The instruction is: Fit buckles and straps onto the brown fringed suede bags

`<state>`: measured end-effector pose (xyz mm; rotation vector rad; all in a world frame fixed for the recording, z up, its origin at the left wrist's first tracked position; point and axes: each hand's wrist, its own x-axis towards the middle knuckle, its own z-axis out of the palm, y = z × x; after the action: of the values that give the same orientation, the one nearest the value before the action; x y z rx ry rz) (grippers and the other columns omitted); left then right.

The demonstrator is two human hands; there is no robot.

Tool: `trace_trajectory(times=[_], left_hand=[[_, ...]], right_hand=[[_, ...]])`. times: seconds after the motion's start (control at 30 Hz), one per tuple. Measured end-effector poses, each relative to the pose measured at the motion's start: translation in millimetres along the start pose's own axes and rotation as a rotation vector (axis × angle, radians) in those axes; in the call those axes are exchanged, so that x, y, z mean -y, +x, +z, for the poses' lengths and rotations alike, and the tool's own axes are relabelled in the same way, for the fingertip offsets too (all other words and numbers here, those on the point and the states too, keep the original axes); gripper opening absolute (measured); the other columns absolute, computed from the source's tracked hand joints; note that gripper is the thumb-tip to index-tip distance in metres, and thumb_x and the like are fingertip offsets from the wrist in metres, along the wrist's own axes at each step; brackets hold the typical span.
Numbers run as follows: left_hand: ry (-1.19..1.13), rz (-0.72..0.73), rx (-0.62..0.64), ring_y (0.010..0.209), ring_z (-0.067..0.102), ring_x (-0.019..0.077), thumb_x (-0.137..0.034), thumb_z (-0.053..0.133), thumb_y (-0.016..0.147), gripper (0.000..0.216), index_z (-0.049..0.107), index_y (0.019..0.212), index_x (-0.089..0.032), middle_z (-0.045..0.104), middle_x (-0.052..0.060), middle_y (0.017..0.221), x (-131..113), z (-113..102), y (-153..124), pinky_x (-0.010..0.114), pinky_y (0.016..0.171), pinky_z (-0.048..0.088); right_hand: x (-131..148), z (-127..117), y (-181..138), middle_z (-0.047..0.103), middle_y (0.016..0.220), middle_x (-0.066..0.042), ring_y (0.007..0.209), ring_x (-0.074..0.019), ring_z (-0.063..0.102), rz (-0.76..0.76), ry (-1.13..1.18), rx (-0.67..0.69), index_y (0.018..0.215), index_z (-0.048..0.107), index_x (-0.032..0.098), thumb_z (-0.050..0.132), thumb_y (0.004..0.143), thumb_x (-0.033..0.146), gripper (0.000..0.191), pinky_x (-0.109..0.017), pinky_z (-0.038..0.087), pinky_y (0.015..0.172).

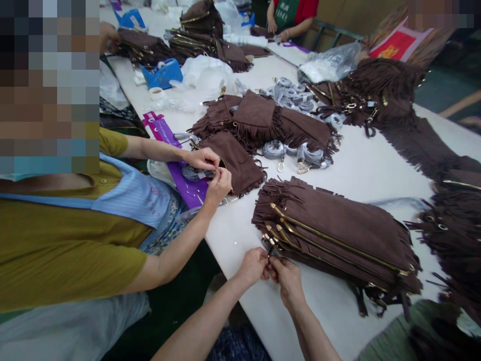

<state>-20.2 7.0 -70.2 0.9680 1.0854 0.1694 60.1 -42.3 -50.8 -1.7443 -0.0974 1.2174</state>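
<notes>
A stack of brown fringed suede bags [338,235] with gold zippers lies on the white table [361,165] in front of me. My left hand [252,265] and my right hand [287,278] meet at the stack's near left corner, fingers pinched on a zipper pull [271,249] of a lower bag. Both hands touch each other there. What lies between the fingertips is mostly hidden.
A co-worker in an olive shirt sits at my left, their hands [210,168] on another brown bag [235,160] over a purple sheet [184,180]. More fringed bags [270,123], grey straps [296,95], plastic bags [330,62] and blue tape dispensers [163,72] cover the table. Another person [291,17] works at the far end.
</notes>
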Motion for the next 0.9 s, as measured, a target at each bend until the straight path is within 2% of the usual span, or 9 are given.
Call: trace_trajectory(times=[0.13,0.37,0.5,0.7,0.9], left_hand=[[0.011,0.001,-0.007,0.034,0.046,0.0068,-0.002,0.036,0.074,0.016,0.047,0.074,-0.014,0.050,-0.006,0.046,1.7,0.7,0.9,0.017,0.038,0.039],[0.028,0.006,-0.038,0.035,0.047,0.0075,-0.004,0.041,0.074,0.013,0.049,0.073,-0.014,0.048,-0.007,0.045,3.4,2.0,1.7,0.017,0.039,0.039],[0.032,-0.006,-0.049,0.034,0.045,0.0076,-0.006,0.039,0.074,0.012,0.049,0.074,-0.014,0.046,-0.007,0.043,-3.2,1.5,-2.0,0.017,0.037,0.036],[0.042,0.002,-0.008,0.030,0.040,0.0058,-0.005,0.039,0.072,0.015,0.045,0.062,-0.015,0.045,-0.007,0.043,-10.0,0.1,-4.2,0.017,0.033,0.030],[0.075,0.040,-0.041,0.031,0.039,0.0070,-0.008,0.039,0.073,0.017,0.045,0.059,-0.016,0.041,-0.007,0.039,-6.2,1.1,-2.3,0.018,0.035,0.030]], right_hand=[[3.8,2.3,-0.9,0.047,0.039,0.002,0.033,-0.0048,0.031,0.010,0.010,-0.017,0.048,0.051,0.013,0.064,0.041,0.036,0.027,-0.020,0.018,0.034],[-2.0,5.7,1.6,0.042,0.037,0.006,0.034,-0.0045,0.027,-0.060,0.010,-0.091,0.047,0.046,0.017,0.061,0.044,0.033,0.022,-0.021,0.017,0.034],[-10.0,5.3,7.1,0.044,0.039,0.005,0.036,-0.0062,0.031,-0.090,-0.007,-0.075,0.047,0.046,0.017,0.059,0.045,0.030,0.018,-0.022,0.022,0.035],[-23.3,1.1,15.5,0.049,0.043,0.002,0.041,-0.0101,0.040,-0.159,-0.072,-0.037,0.048,0.046,0.018,0.056,0.051,0.032,0.018,-0.024,0.031,0.040],[-29.8,-0.7,19.0,0.051,0.045,0.002,0.044,-0.0107,0.041,-0.226,-0.150,-0.079,0.050,0.049,0.018,0.055,0.052,0.034,0.017,-0.024,0.032,0.043]])
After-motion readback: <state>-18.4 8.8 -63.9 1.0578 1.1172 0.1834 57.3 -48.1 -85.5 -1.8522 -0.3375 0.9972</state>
